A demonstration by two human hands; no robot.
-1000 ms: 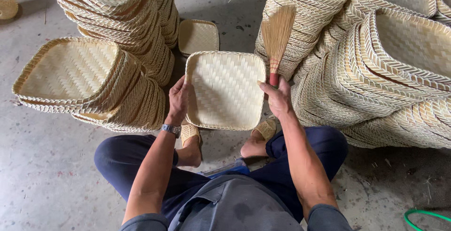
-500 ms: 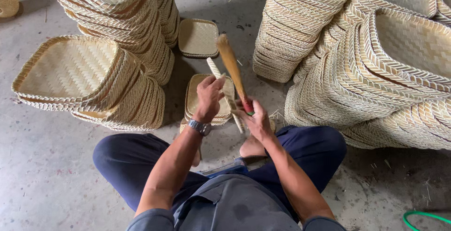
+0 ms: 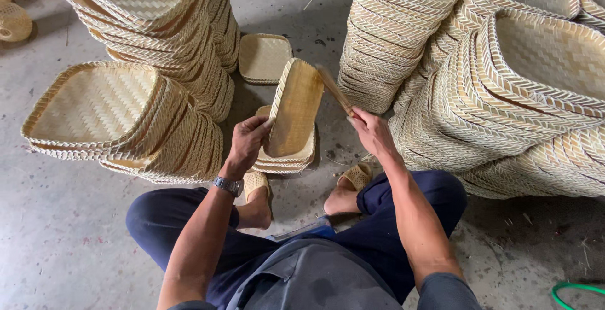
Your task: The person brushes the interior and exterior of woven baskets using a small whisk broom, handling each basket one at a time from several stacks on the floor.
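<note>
Two hands at work over grey concrete floor [image 3: 57, 234], stained and littered with thin straw bits. Left hand [image 3: 247, 143] is clenched on the near edge of a woven tray [image 3: 295, 107], tipping it up on its side above a short pile of trays [image 3: 283, 158] on the floor between the sandalled feet. Right hand [image 3: 373, 132] is closed around the handle of a brush [image 3: 333, 88], which angles up toward the tray's top edge, just beside it. One more tray [image 3: 265, 58] lies flat farther back. Tall tray stacks [image 3: 157, 45] lean at the left, bigger stacks [image 3: 504, 89] crowd the right. Green hose [image 3: 576, 290] curls at the lower right corner.
</note>
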